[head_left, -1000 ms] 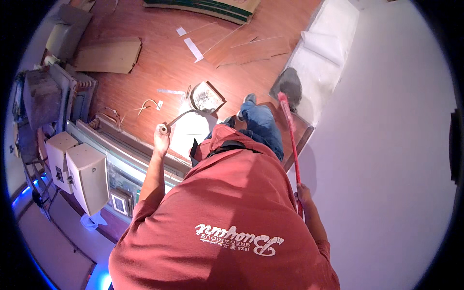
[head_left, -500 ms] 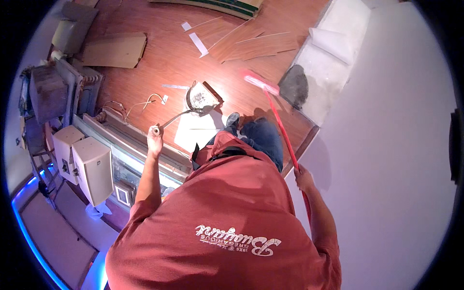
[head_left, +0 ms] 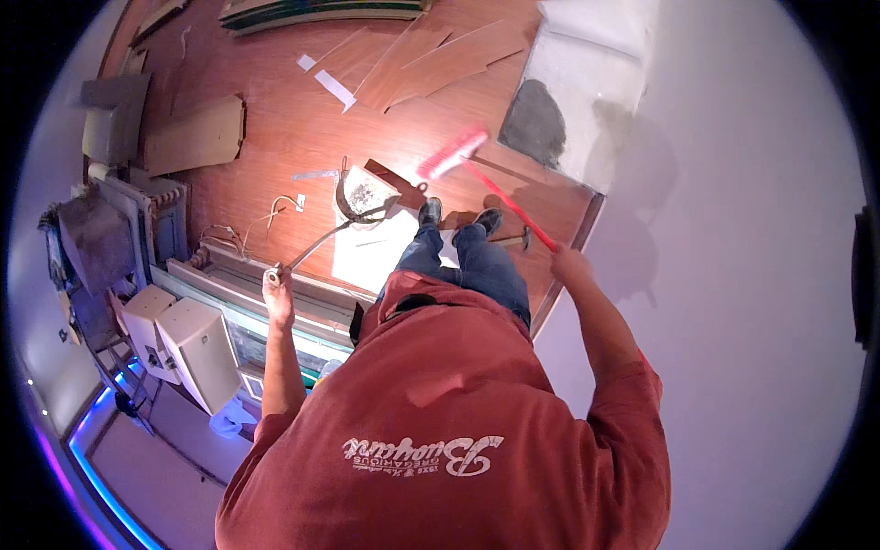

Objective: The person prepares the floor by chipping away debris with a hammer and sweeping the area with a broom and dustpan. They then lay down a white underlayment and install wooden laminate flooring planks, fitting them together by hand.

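My left hand (head_left: 278, 301) is closed round the top of a long dustpan handle. The dustpan (head_left: 383, 207) rests on the floor ahead of my feet, with grey debris in its pan. A red broom (head_left: 507, 198) slants across my right side, and my right hand (head_left: 574, 269) grips its stick. The broom's red and white bristle head (head_left: 454, 154), slightly blurred, is just beyond my shoes, to the right of the dustpan. Between the pan and the head lies a dark brown strip (head_left: 394, 175).
A white sheet (head_left: 365, 260) lies under the dustpan's near side. Wood-look planks (head_left: 449, 69) and cardboard (head_left: 197, 136) are farther off. A hammer-like tool (head_left: 525, 238) is beside my right foot. White speaker boxes (head_left: 197, 353) stand left; a white wall (head_left: 733, 293) rises right.
The broom head has swung left toward the dustpan, and my right hand has moved forward along with the stick. Both shoes now show. The whole view has shifted.
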A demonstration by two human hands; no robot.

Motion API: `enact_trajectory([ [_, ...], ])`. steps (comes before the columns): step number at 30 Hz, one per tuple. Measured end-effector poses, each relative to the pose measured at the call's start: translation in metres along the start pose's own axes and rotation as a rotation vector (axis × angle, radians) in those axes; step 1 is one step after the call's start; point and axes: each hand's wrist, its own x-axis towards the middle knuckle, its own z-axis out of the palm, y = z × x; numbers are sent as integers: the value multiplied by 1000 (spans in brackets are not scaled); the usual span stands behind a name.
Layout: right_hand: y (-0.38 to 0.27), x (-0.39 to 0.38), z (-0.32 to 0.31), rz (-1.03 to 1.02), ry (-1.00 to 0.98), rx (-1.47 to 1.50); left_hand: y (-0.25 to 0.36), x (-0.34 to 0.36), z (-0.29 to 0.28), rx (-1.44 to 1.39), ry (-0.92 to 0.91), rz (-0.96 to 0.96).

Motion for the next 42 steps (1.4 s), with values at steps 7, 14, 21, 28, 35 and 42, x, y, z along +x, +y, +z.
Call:
enact_trajectory([
  [7,78,-88,23,105,-68,-58,-3,18,51,24,-44,2],
  [14,93,-147,27,180,-54,-16,9,40,81,2,-164,26],
  [21,88,-74,36,94,-23,2,41,72,131,103,-331,43],
  [28,129,-112,34,268,-73,100,43,85,176,319,-435,206],
  [35,134,-162,51,338,-59,273,58,86,233,549,-499,198],
  [42,129,-138,97,446,-67,404,57,93,270,611,-572,239],
])
